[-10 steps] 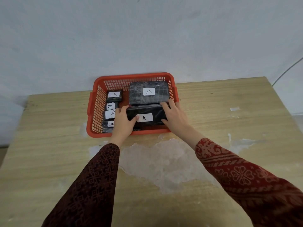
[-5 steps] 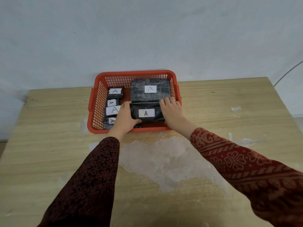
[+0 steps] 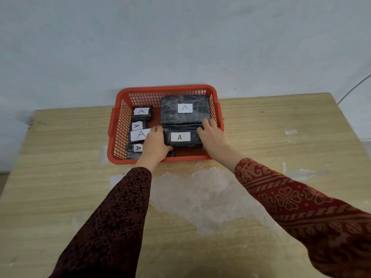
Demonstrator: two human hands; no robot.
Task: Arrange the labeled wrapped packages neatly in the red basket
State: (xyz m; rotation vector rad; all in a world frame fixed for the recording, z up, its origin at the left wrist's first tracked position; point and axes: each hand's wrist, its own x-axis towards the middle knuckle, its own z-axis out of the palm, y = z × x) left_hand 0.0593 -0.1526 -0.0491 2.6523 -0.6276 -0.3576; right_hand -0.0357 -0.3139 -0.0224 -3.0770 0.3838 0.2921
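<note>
A red basket [image 3: 166, 89] stands at the table's far edge against the wall. Inside it, a black wrapped package labeled A [image 3: 182, 137] lies at the front right, held at both ends: my left hand [image 3: 155, 144] grips its left end, my right hand [image 3: 211, 135] its right end. Directly behind it, touching, lies a larger wrapped package labeled A [image 3: 185, 112]. Along the basket's left side sit several small wrapped packages labeled A [image 3: 141, 113], the front ones partly hidden by my left hand.
The wooden table [image 3: 60, 177] has a large worn pale patch [image 3: 200, 195] in front of the basket. A grey wall [image 3: 180, 37] rises right behind the basket. A thin cable [image 3: 353, 89] runs down at the far right.
Both hands have pushed the front package back in the basket, so it now lies against the larger package. The basket sits slightly farther away in view.
</note>
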